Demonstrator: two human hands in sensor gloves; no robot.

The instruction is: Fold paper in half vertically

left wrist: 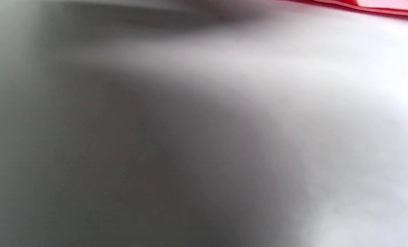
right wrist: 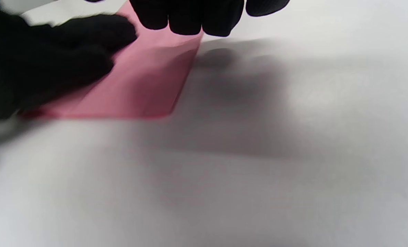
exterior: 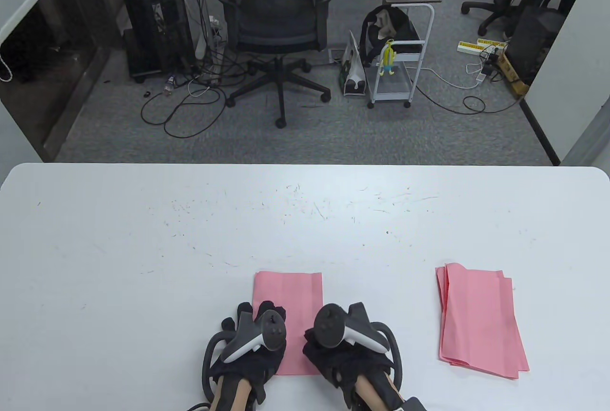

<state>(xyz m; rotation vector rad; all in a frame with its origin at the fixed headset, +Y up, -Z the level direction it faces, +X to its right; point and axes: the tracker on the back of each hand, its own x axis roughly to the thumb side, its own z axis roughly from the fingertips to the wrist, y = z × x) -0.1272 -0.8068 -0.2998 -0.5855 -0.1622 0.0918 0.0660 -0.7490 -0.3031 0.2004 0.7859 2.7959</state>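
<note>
A pink paper [exterior: 288, 296], narrow and lying flat like a folded sheet, sits on the white table [exterior: 143, 249] near the front edge. My left hand [exterior: 255, 327] rests on the paper's left part, fingers flat on it. My right hand [exterior: 333, 334] is at the paper's right edge. In the right wrist view my right fingertips [right wrist: 190, 19] touch down on the paper [right wrist: 138, 85] at its edge, and the left hand [right wrist: 53, 58] lies on it. The left wrist view shows blurred table and a pink strip of the paper [left wrist: 379, 7].
A stack of several pink sheets [exterior: 481, 320] lies on the table to the right of my hands. Beyond the table's far edge are an office chair [exterior: 276, 25] and a small white cart [exterior: 400, 58] on the floor.
</note>
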